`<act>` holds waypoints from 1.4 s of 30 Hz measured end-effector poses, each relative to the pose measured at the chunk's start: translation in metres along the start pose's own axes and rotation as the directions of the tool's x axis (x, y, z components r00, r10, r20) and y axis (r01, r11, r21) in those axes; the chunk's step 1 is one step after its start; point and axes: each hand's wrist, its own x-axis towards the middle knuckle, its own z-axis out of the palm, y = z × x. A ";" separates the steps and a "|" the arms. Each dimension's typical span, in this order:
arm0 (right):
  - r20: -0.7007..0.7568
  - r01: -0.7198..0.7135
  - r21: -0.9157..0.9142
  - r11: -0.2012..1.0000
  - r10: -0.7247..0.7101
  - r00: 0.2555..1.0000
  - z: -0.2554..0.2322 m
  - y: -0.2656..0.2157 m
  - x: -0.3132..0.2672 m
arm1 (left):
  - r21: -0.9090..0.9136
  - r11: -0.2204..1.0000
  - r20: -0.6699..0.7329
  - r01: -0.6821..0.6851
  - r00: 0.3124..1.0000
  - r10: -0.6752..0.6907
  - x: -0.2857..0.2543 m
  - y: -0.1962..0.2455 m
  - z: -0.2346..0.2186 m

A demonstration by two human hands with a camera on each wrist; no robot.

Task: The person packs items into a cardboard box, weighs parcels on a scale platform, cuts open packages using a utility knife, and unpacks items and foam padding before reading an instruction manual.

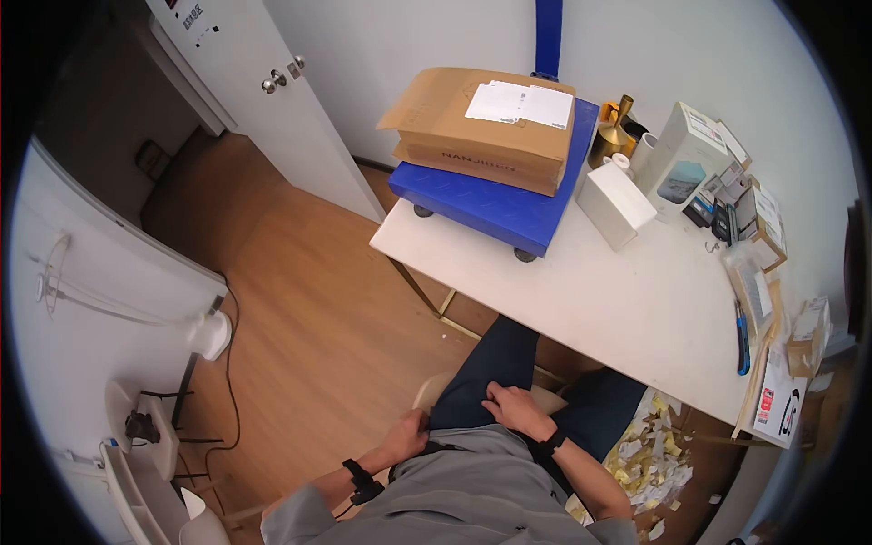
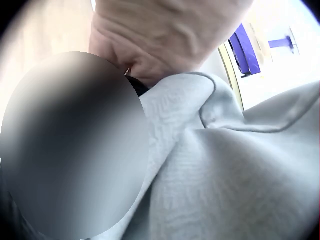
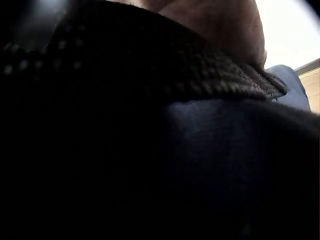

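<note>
While the right hand (image 1: 520, 410) lay over the dark trousers (image 1: 486, 372) with its fingers loosely bent, the left hand (image 1: 406, 437) was beside the grey shirt (image 1: 454, 490) and the trousers at the hip, its fingertips hidden, so whether it pinched any cloth could not be told. Ahead, the white table (image 1: 581, 300) jutted over the knees, bearing a blue platform (image 1: 472, 207) under a brown carton (image 1: 490, 136), a white container (image 1: 618, 204) and a blue cutter (image 1: 742, 341); scraps (image 1: 649, 459) littered the floor.
</note>
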 end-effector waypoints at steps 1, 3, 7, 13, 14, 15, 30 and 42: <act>-0.002 0.060 0.009 0.998 -0.060 0.998 0.002 0.002 -0.002 | -0.023 1.000 0.033 0.012 0.999 -0.011 -0.004 -0.004 0.004; -0.010 0.076 -0.020 0.997 -0.076 0.997 0.004 0.002 -0.002 | -0.032 0.999 0.064 0.020 0.998 -0.017 -0.004 -0.011 0.010; -0.061 0.053 -0.095 0.994 -0.059 0.996 0.005 0.005 -0.007 | -0.064 0.996 0.007 0.063 0.998 -0.063 0.002 0.017 0.012; -0.099 -0.188 0.248 0.950 0.218 0.971 -0.019 0.015 -0.030 | -0.449 0.860 -0.052 -0.242 0.968 0.246 0.025 0.049 0.045; -0.101 -0.184 0.248 0.951 0.214 0.972 -0.019 0.020 -0.033 | -0.566 0.780 -0.058 -0.265 0.957 0.283 0.025 0.057 0.045; -0.133 -0.186 0.288 0.939 0.231 0.964 -0.015 0.028 -0.035 | -0.565 0.781 -0.062 -0.268 0.957 0.283 0.035 0.034 0.055; -0.236 -0.162 0.520 0.839 0.323 0.916 -0.002 0.054 -0.038 | 0.055 0.826 0.003 -0.561 0.827 0.562 0.047 0.027 0.056; -0.202 -0.176 0.688 0.704 0.419 0.885 0.014 0.093 -0.033 | 0.212 0.359 0.249 -0.909 0.406 0.879 0.083 0.025 0.062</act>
